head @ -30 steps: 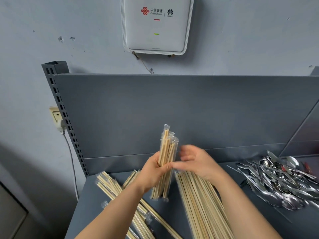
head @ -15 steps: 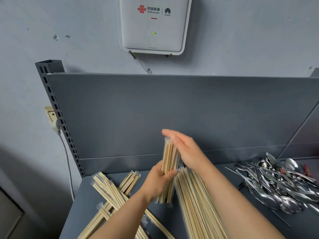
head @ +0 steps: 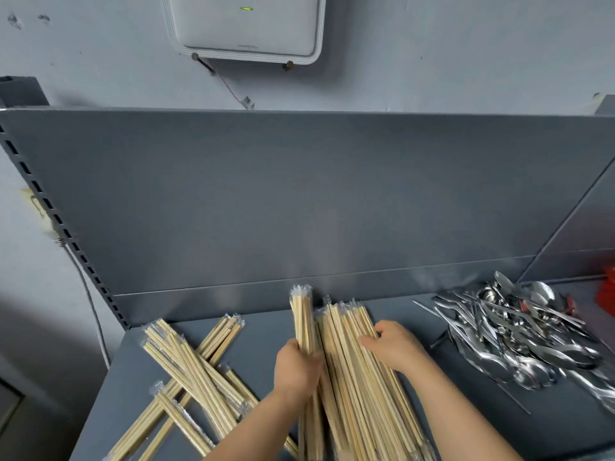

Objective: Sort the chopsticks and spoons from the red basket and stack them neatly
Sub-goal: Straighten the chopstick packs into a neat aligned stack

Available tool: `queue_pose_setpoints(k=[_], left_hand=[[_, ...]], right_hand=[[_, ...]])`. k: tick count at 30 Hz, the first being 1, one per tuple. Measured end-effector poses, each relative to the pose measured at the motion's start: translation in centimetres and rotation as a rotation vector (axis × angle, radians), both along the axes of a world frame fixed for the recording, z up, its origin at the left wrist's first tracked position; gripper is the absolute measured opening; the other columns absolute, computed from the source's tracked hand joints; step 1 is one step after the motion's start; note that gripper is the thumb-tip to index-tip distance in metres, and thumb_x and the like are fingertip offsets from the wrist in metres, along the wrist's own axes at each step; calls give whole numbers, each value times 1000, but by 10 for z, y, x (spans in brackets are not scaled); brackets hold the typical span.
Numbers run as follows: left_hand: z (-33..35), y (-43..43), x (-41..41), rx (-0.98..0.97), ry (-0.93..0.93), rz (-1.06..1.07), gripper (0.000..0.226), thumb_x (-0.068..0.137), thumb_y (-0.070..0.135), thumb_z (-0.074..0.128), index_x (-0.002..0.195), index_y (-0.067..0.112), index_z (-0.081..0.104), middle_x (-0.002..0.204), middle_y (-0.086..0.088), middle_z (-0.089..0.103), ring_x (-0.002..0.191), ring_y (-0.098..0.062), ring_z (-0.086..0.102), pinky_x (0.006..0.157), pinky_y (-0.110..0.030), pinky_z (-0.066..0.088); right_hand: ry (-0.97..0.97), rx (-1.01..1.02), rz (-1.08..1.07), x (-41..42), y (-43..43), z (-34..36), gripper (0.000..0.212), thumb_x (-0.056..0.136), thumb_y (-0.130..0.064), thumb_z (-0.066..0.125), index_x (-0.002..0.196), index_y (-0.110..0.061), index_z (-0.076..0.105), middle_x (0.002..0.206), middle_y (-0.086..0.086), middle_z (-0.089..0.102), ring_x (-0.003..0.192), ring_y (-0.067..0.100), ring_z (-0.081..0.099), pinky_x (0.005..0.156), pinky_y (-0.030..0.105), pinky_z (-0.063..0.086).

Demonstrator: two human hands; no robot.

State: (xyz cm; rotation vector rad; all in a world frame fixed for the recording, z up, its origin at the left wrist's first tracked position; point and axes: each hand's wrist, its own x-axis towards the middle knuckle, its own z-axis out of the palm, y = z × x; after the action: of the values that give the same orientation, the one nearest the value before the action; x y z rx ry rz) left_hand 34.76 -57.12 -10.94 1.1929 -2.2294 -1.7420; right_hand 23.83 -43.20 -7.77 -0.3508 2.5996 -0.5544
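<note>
Gripping a small bundle of plastic-wrapped bamboo chopsticks, the left hand holds it just left of the neat pile, long axes parallel, pointing away. The right hand, fingers relaxed, rests on that pile (steadying it, I judge). Leftward lie crossed unsorted chopsticks. Farther right, glossy steel spoons heap on the grey shelf, the red basket beyond.

Grey shelf: loose chopsticks crossed at left; chopstick stack at centre; spoon heap at right; red basket at the far right edge.
</note>
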Motion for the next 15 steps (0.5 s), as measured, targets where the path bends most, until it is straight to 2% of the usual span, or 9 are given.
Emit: queue_pose_setpoints(k=[3, 5, 7, 11, 13, 15], left_hand=[[-7, 14, -4, -88, 25, 36, 10, 89, 6, 52, 83, 12, 48, 104, -1, 33, 72, -22, 50, 61, -26, 45], [-11, 21, -6, -139, 88, 63, 15, 87, 0, 50, 86, 15, 49, 111, -1, 33, 92, -21, 46, 80, -25, 45], [-14, 27, -6, -202, 111, 100, 24, 84, -2, 49, 98, 17, 50, 118, -3, 36, 100, -17, 37, 90, -25, 36], [-15, 32, -7, -214, 103, 195, 46, 89, 0, 48, 133, 12, 45, 135, -7, 36, 110, -16, 32, 102, -30, 28], [-15, 33, -8, -185, 98, 207, 47, 94, 6, 48, 140, 11, 40, 140, -7, 34, 122, -20, 34, 109, -33, 25], [-15, 34, -9, -177, 90, 183, 47, 97, 9, 48, 142, 10, 38, 141, -6, 32, 130, -22, 32, 112, -32, 24]], right_hand=[[6, 45, 13, 1, 7, -7, 48, 86, -52, 56, 119, -17, 56, 95, -6, 62, 79, 12, 63, 72, 32, 52], [8, 56, 26, 2, 10, -10, 54, 86, -53, 55, 126, -17, 53, 104, -3, 63, 84, 13, 63, 73, 32, 52], [7, 49, 38, 3, 14, -13, 58, 87, -53, 54, 132, -17, 50, 118, 0, 60, 95, 16, 63, 80, 33, 53], [-13, -42, 50, 2, 19, -19, 46, 84, -52, 59, 116, -19, 60, 104, -3, 65, 87, 14, 64, 83, 38, 55], [-19, -79, 61, 2, 19, -22, 47, 84, -51, 61, 117, -19, 61, 104, -2, 66, 89, 14, 64, 84, 38, 55], [-8, -94, 82, 2, 17, -24, 55, 85, -51, 60, 129, -18, 55, 116, -1, 62, 96, 15, 62, 85, 34, 53]])
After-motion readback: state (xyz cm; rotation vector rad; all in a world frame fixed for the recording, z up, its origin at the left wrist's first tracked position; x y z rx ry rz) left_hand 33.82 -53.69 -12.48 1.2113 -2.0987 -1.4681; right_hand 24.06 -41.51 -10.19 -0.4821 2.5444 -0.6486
